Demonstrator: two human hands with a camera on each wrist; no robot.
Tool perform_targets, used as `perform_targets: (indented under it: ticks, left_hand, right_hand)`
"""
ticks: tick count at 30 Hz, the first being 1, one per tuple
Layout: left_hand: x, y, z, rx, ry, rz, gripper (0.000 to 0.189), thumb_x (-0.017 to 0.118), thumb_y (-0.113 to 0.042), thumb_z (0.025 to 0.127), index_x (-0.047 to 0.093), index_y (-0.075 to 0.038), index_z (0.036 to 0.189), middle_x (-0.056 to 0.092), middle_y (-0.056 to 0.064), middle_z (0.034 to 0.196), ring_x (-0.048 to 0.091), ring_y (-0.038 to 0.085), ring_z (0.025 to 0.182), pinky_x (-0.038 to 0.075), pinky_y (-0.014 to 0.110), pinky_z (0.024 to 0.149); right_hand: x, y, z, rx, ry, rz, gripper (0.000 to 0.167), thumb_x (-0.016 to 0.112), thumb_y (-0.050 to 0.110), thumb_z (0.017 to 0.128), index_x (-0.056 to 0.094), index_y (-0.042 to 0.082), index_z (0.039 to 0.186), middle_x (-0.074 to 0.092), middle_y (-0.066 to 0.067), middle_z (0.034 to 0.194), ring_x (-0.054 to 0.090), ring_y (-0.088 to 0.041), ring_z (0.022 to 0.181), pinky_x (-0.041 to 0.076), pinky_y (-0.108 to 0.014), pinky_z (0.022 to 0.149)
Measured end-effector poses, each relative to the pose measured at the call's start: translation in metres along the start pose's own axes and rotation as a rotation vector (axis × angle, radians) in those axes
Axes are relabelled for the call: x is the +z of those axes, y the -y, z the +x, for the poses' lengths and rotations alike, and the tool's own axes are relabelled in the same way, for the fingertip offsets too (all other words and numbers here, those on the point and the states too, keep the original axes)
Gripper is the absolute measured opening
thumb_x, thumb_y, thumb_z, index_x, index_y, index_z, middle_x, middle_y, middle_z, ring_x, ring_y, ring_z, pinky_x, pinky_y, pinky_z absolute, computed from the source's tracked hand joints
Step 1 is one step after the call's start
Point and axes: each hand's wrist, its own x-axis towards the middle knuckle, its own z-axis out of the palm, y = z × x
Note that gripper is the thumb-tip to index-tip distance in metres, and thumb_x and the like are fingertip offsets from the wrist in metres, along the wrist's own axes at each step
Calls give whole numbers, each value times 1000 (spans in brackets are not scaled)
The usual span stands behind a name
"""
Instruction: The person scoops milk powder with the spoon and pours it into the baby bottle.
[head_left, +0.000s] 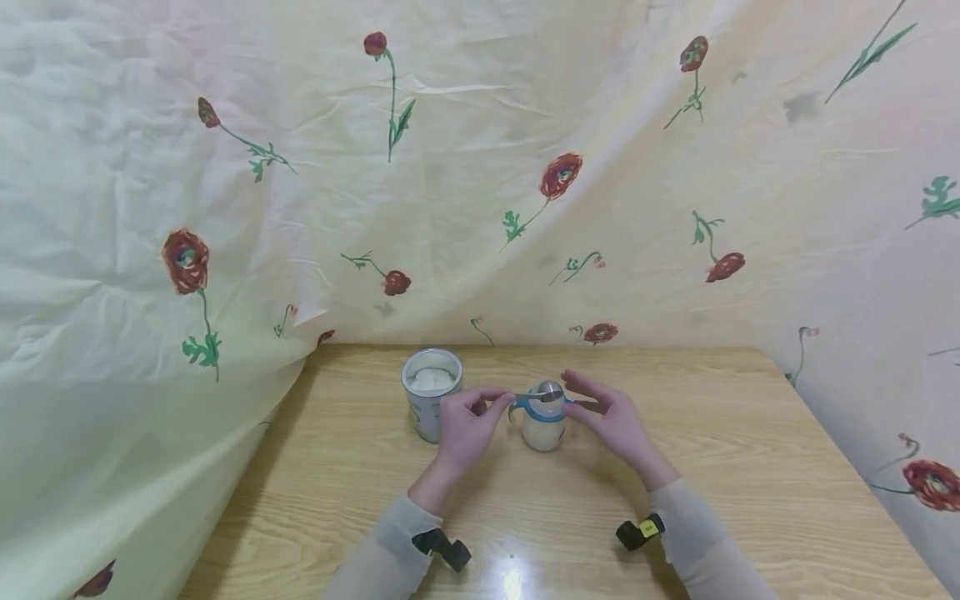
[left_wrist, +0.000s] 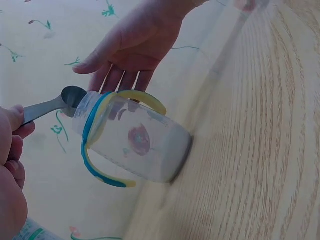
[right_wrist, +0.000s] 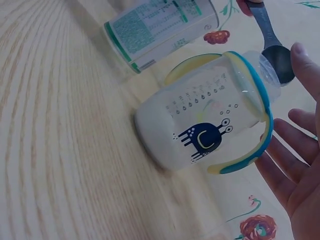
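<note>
A clear baby bottle (head_left: 543,437) with blue-and-yellow side handles (right_wrist: 246,162) stands upright on the table; a dark printed creature (right_wrist: 205,137) marks its wall. White contents fill its lower part (left_wrist: 176,150). My left hand (head_left: 467,427) pinches the handle of a metal measuring spoon (left_wrist: 45,109) between thumb and fingers. The spoon's bowl (right_wrist: 280,64) is tipped at the bottle's uncapped mouth. My right hand (head_left: 618,423) is on the bottle's other side, fingers spread behind it and thumb near the spoon's bowl.
Left of the bottle stands an open can (head_left: 426,410) with white powder inside and a green-printed label (right_wrist: 162,30). The wooden table (head_left: 697,467) ends at a flowered cloth (head_left: 465,192) hanging behind and at the sides. Dark wrist cameras sit on both sleeves.
</note>
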Motion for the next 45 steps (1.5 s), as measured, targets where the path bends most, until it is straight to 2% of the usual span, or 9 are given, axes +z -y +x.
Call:
perform_targets:
  ticks: [10, 15, 20, 22, 27, 30, 37, 41, 45]
  left_hand:
    - [-7, -5, 0, -91, -31, -53, 6, 85, -7, 92, 82, -2, 93, 69, 8, 65, 43, 4, 48, 31, 18, 43]
    - [-17, -11, 2, -173, -80, -67, 6, 85, -8, 92, 82, -4, 94, 63, 7, 62, 44, 6, 50, 31, 18, 44]
    - [-26, -12, 4, -247, -137, -97, 8, 85, -6, 91, 80, -1, 95, 68, 12, 70, 47, 6, 53, 33, 17, 46]
    - [-29, -11, 5, -257, -159, -117, 9, 85, -4, 91, 80, 0, 96, 70, 13, 73, 47, 6, 54, 34, 16, 47]
    - [-41, -11, 8, -214, -208, -116, 9, 85, -3, 90, 79, 2, 95, 74, 15, 77, 49, 5, 53, 35, 15, 46]
    - [-49, -12, 10, -197, -232, -97, 9, 85, -5, 91, 79, 2, 94, 75, 14, 78, 45, 4, 52, 32, 16, 46]
    - [-70, -15, 17, -289, -309, -154, 16, 86, -10, 93, 78, 4, 97, 77, -2, 79, 46, 5, 54, 34, 16, 47]
    - [-83, -13, 21, -326, -369, -184, 16, 84, -8, 94, 77, 6, 98, 79, -1, 83, 50, 7, 53, 36, 15, 45]
    - [-95, -10, 24, -350, -433, -195, 3, 83, -3, 94, 79, -3, 94, 80, 1, 85, 54, 8, 55, 39, 16, 45]
  right_hand:
    - [0, 6, 3, 29, -39, -53, 58, 75, 28, 104, 56, 8, 155, 58, -12, 155, 57, -35, 140, 53, -23, 101]
    - [4, 18, 8, 52, -90, -67, 54, 69, 35, 107, 57, 10, 154, 60, -13, 153, 61, -34, 136, 54, -34, 105]
    - [10, 34, 14, 48, -163, -82, 50, 65, 38, 109, 60, 12, 152, 62, -15, 150, 61, -31, 136, 51, -49, 110]
    - [13, 39, 17, 42, -175, -81, 49, 62, 40, 110, 62, 12, 151, 64, -14, 149, 64, -31, 132, 50, -52, 110]
    - [21, 51, 23, 21, -166, -27, 49, 54, 41, 114, 63, 9, 149, 66, -17, 145, 69, -34, 123, 51, -54, 109]
    - [28, 60, 26, 17, -154, 16, 50, 54, 41, 114, 62, 7, 149, 66, -17, 144, 69, -35, 124, 52, -52, 108]
    - [49, 75, 34, 8, -105, 81, 46, 56, 35, 114, 62, 6, 149, 66, -13, 145, 70, -34, 124, 52, -47, 109]
    - [65, 84, 38, 12, -89, 124, 47, 55, 35, 114, 60, 4, 150, 63, -12, 150, 65, -35, 130, 56, -43, 105]
    - [83, 91, 41, 40, -62, 170, 50, 57, 32, 114, 55, 3, 153, 61, -15, 152, 63, -36, 133, 54, -42, 107]
